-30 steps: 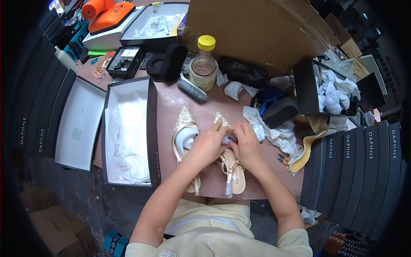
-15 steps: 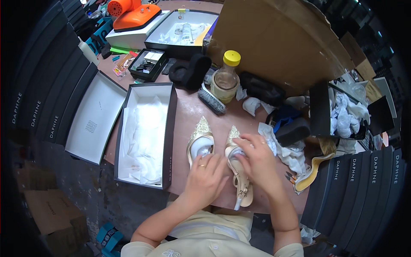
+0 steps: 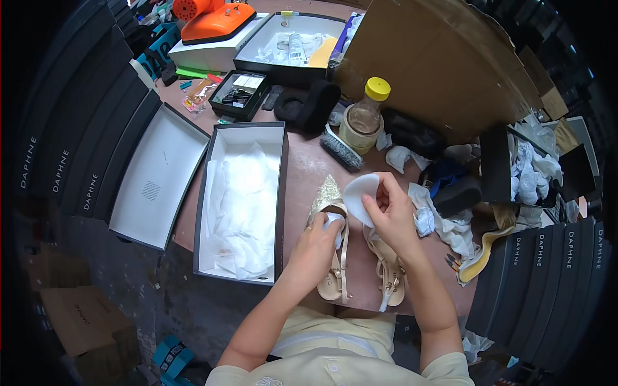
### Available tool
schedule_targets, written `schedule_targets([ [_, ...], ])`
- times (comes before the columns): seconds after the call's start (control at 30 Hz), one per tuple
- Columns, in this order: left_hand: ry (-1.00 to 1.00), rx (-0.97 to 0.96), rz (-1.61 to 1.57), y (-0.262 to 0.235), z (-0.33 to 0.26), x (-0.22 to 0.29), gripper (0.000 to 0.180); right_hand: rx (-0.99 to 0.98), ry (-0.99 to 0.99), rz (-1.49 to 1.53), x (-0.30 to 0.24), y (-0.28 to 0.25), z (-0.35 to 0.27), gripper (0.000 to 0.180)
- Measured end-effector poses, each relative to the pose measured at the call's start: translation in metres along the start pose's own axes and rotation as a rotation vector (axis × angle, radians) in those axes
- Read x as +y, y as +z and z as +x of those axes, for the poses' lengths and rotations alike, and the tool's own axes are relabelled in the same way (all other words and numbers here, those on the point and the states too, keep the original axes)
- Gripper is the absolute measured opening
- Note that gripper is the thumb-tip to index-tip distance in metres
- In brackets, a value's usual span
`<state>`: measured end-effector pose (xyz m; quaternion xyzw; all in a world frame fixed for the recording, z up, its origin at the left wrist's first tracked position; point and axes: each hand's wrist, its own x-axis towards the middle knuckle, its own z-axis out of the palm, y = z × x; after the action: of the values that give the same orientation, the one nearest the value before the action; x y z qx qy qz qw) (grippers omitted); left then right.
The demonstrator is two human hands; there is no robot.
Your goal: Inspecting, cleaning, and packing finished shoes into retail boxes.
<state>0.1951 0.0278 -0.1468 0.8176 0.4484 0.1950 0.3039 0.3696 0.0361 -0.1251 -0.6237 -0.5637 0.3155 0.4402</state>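
Observation:
Two gold sling-back shoes with pointed, glittery toes lie side by side on the table. At the left shoe (image 3: 327,188), my left hand (image 3: 310,249) has its fingers in the opening, closed on a wad of white stuffing (image 3: 335,225). Over the toe of the right shoe (image 3: 389,265), my right hand (image 3: 394,215) pinches a thin, rounded white pad (image 3: 360,199) between thumb and fingers. The pad and hand hide most of that shoe's front. To the left stands an open shoe box (image 3: 281,193) lined with white tissue paper (image 3: 241,212).
The box lid (image 3: 158,177) leans left of the box, beside stacked dark boxes (image 3: 71,128). Beyond the shoes are a brush (image 3: 341,151), a yellow-capped jar (image 3: 364,122) and a cardboard sheet (image 3: 444,64). Crumpled paper (image 3: 450,225) lies to the right.
The white pad has come up out of the right shoe's toe in my right hand. My left hand has reached into the left shoe. The whole view has shifted slightly.

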Motion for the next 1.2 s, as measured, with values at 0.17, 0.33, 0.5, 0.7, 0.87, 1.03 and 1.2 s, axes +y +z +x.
schedule_targets([
  [0.17,-0.012,-0.003,0.167,0.007,0.005,-0.001,0.036,0.088,-0.044,-0.102,0.011,0.001,-0.012,0.018],
  [0.33,0.049,0.468,-0.09,-0.014,-0.02,0.01,0.044,0.275,-0.038,-0.015,0.035,-0.03,-0.01,0.023],
  [0.5,-0.019,0.544,0.072,-0.066,-0.035,0.009,0.06,0.5,-0.03,-0.593,0.042,-0.065,-0.014,0.038],
  [0.7,0.036,0.253,0.399,-0.093,-0.03,-0.019,0.053,0.131,-0.311,-0.635,-0.008,-0.029,-0.041,0.044],
  [0.87,-0.089,0.183,0.45,-0.121,-0.048,-0.084,0.056,-0.184,-0.44,-0.597,-0.039,0.002,-0.034,0.05],
  [1.03,0.063,-0.047,0.664,-0.098,-0.045,-0.112,0.052,-0.301,-0.475,-0.43,-0.051,0.054,-0.014,0.053],
  [1.2,-0.107,-0.026,0.309,-0.113,-0.013,-0.128,0.023,-0.317,-0.596,-0.478,-0.047,0.082,-0.003,0.048],
])
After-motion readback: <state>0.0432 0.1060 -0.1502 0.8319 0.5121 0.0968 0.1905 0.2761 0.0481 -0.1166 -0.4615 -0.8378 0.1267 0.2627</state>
